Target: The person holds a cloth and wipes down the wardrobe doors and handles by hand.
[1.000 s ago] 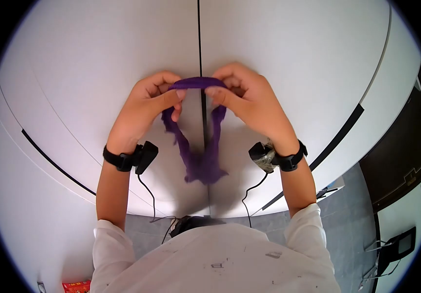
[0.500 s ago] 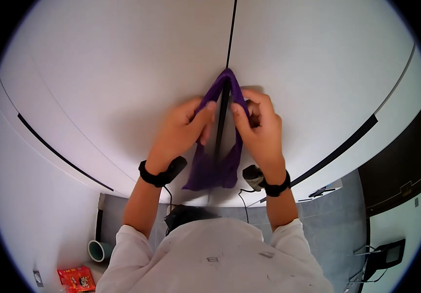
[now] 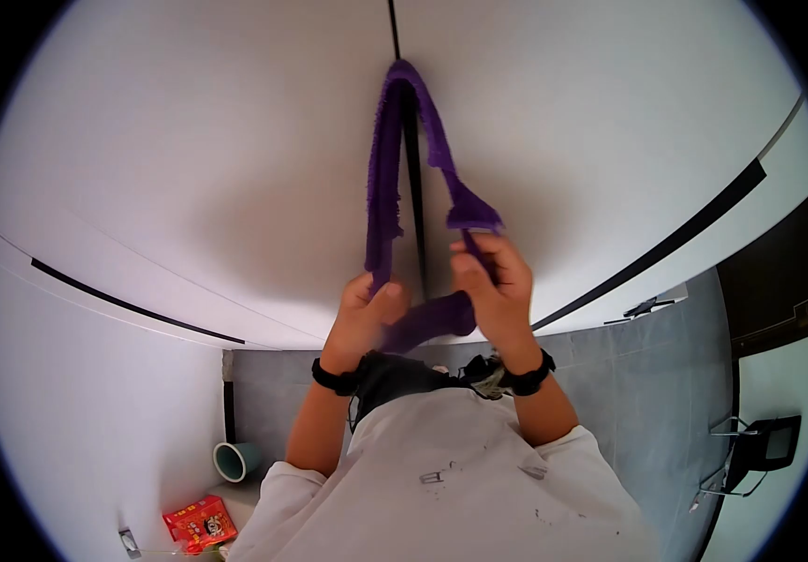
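In the head view, we see one long purple cloth (image 3: pixel 385 183) in front of some white panels (image 3: pixel 235 140). It makes a tall loop. The loop's top bends like a tent, right over the dark gap (image 3: pixel 414 178) between the panels. We can't tell what, if anything, holds that top up.

The cloth lies mostly past our hands. Its long way runs from our hands up to the bend, with one side going down to each hand. Our right hand (image 3: pixel 502 298) sits a bit higher in the view, so it looks a little nearer the bend than our left hand (image 3: pixel 359 323) does.

Our left hand is closed on the low end of the left side, with the cloth pinched by thumb and fingers. It is a bit blurry there. Our right hand is partly curled, and its thumb and fingers grip a thin, bunched bit on the right side. Just above that grip, the cloth spreads out wide, with a rough edge. Between our hands, a low part of the cloth sags across, near our shirt (image 3: pixel 441 450).

Off to our left, down low, are a green bin (image 3: pixel 248 458) and a red bag (image 3: pixel 200 525).
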The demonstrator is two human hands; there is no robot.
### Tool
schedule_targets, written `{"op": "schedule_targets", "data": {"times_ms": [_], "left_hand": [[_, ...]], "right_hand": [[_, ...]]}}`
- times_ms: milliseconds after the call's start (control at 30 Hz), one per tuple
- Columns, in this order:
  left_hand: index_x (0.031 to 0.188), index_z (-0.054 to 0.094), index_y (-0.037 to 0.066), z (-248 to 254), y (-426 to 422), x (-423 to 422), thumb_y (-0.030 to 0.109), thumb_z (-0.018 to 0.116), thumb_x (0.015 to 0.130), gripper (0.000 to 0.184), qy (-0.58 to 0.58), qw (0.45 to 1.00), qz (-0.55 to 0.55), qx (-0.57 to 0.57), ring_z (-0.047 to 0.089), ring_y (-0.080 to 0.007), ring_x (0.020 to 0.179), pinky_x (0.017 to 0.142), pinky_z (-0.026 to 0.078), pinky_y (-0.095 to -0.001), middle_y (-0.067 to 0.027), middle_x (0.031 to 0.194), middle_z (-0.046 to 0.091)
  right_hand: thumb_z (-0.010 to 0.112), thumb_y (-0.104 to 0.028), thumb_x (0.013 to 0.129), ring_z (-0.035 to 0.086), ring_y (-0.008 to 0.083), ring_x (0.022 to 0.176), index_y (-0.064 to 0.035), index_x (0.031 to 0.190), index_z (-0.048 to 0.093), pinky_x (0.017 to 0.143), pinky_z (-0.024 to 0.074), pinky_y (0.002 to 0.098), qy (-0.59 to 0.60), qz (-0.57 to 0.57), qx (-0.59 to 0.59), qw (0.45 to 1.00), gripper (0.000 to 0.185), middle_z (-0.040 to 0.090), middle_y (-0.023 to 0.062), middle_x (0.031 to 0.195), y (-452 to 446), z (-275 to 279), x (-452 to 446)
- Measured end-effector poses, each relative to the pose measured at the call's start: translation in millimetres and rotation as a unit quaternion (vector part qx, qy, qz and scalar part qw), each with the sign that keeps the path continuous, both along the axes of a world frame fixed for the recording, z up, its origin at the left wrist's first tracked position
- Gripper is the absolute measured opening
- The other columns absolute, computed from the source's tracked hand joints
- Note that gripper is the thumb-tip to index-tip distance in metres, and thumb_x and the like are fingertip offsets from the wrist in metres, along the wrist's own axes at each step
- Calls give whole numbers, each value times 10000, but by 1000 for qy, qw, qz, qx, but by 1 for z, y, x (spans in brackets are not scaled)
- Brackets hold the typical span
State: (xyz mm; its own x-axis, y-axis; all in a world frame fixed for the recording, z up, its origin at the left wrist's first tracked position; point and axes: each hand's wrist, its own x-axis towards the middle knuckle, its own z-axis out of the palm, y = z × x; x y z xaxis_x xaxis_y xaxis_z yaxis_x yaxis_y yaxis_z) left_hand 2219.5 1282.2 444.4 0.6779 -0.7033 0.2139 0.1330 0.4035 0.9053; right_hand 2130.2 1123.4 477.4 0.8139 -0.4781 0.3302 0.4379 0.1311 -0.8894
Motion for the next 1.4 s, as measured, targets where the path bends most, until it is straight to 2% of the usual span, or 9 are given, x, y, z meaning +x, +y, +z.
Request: {"op": "schedule_targets", "data": {"times_ms": [200,633,733,800,933,1000,1200,1333,1400], "left_hand": [[864,544,49,-9,1,-12,231,611,930,205,42,999,3,-5,437,-56,613,543,351,-215,19,738,528],[843,487,97,-35,-15,-8,466,549,936,386,40,995,-41,-76,319,-71,535,536,265,-231,27,614,396],[954,539,64,-44,-25,-17,384,546,963,320,36,998,27,-50,440,-90,610,604,363,-237,0,696,505],[1085,552,21,-47,-34,-29,261,546,981,262,-127,957,254,57,549,-127,761,714,444,-264,-32,851,599],[1118,557,-8,-47,-20,-30,146,541,979,209,-112,948,262,142,556,-127,876,783,455,-264,-37,965,613],[1051,576,4,-69,-5,-24,101,525,936,159,-135,923,234,273,567,-161,755,711,470,-321,-62,832,625],[1032,565,-11,-93,21,-21,136,562,923,184,-86,904,72,412,562,-146,707,658,474,-316,-81,816,619],[988,586,-10,-119,31,-27,93,604,907,133,-29,950,186,248,533,-73,685,604,440,-232,-21,791,598],[994,584,-8,-105,41,-31,80,602,912,122,-35,945,176,274,519,-62,675,589,423,-221,-7,791,591]], "right_hand": [[650,-160,915,601,87,828,-12,1083,589,740,485,240,-14,-69,-172,983,232,661,54,930,14,-12,7],[617,-150,935,558,65,730,-10,1082,585,647,459,216,-14,22,-106,994,206,635,15,860,2,-25,16],[603,-139,941,564,77,713,-6,1087,582,650,469,229,-39,-21,-148,988,198,634,26,865,-1,-30,21],[634,-159,922,582,95,732,3,1087,577,669,485,258,56,61,-107,991,238,637,46,871,-4,-44,17],[680,-171,880,608,135,755,6,1084,575,694,498,286,98,25,-190,977,290,645,75,870,-19,-74,3],[701,-153,825,622,178,743,3,1089,572,673,496,298,153,48,-179,971,333,645,117,858,-29,-85,-4],[649,-81,805,541,174,630,33,1014,601,615,451,294,245,128,-318,907,243,607,106,747,-66,-111,-22],[652,-83,814,564,154,650,36,1013,606,623,457,294,253,88,-306,914,236,631,101,738,-72,-100,-34],[682,-100,814,587,153,664,35,1006,603,628,466,290,272,94,-285,914,248,640,102,743,-74,-92,-41]]}}
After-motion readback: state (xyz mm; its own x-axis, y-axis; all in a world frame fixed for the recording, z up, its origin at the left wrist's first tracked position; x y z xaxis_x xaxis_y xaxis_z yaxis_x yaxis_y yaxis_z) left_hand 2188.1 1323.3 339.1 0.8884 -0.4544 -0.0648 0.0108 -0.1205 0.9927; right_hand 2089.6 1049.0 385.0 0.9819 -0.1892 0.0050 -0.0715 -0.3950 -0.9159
